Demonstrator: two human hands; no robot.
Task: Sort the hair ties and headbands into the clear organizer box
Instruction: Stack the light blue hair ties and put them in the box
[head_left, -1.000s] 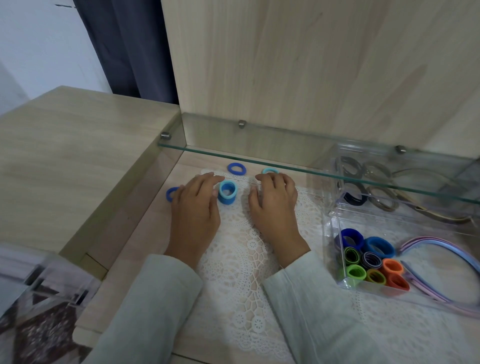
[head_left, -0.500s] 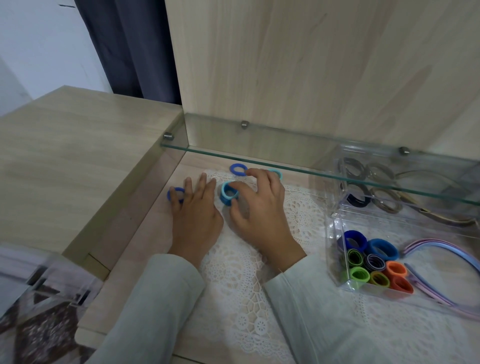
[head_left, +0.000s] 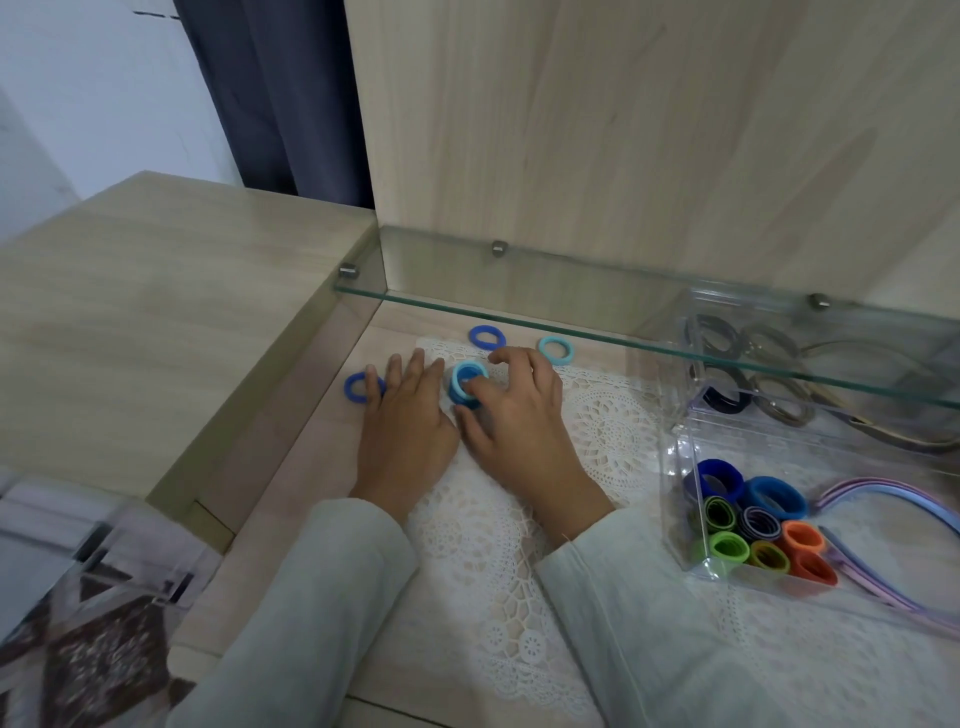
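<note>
A small stack of light and dark blue hair ties (head_left: 464, 379) stands on the lace mat, and my right hand (head_left: 511, 415) pinches it with thumb and curled fingers. My left hand (head_left: 408, 415) lies flat just left of the stack, its fingertips touching a dark blue tie (head_left: 356, 387). Another dark blue tie (head_left: 487, 337) and a light blue tie (head_left: 554, 348) lie beyond my hands. The clear organizer box (head_left: 675, 499) at the right holds several rolled coloured ties (head_left: 753, 525). Pastel headbands (head_left: 883, 499) sit in its right part.
A glass shelf edge (head_left: 623, 338) runs above the far ties and the box's back section, where dark and grey ties (head_left: 743, 374) lie. A wooden side panel (head_left: 291, 395) walls the left. The lace mat (head_left: 493, 571) covers the shelf floor.
My right hand moved left from the mat onto the blue stack and closed around it. My left hand slid left, its fingers reaching the dark blue tie.
</note>
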